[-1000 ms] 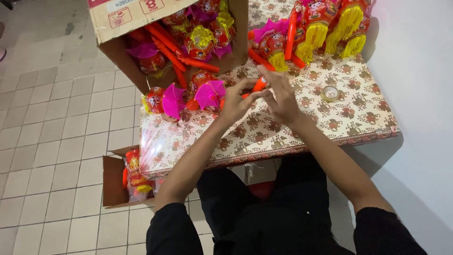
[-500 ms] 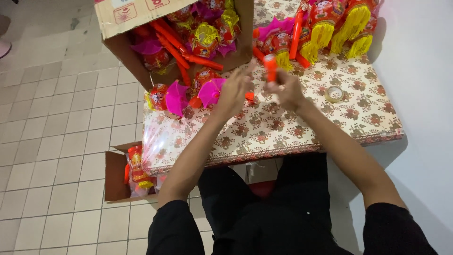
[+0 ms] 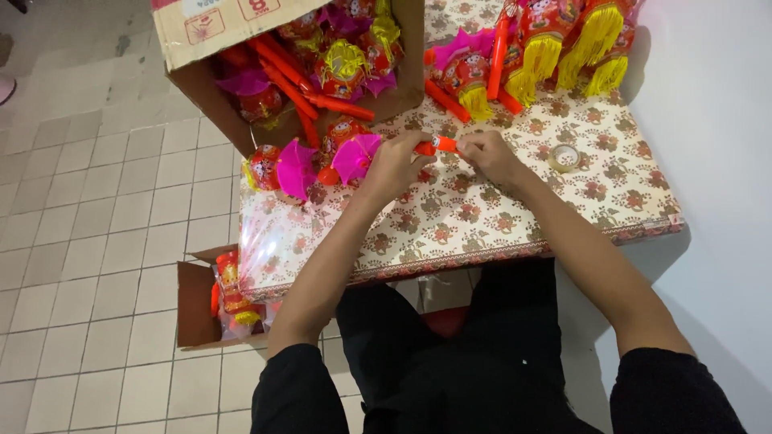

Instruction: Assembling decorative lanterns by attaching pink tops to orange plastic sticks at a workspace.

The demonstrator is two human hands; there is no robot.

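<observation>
Both hands work at the centre of the desk [image 3: 482, 225], which is covered with a floral-patterned cloth. The left hand [image 3: 394, 165] has its grip closed around one end of a short orange stick [image 3: 434, 145]; the right hand [image 3: 492, 157] pinches the other end, so the stick lies level between them, clear of the desk surface, probably to steady it for fitting. At 9 o'clock of the left hand lie pink-and-red paper lanterns [image 3: 301, 165], touching the desk edge. At 11 o'clock stands an open cardboard box [image 3: 209, 40] filled with lanterns and orange sticks. At 1 o'clock, finished lanterns with yellow tassels [image 3: 563, 48] are grouped. A tape roll [image 3: 565, 157] rests at 3 o'clock, within reach.
</observation>
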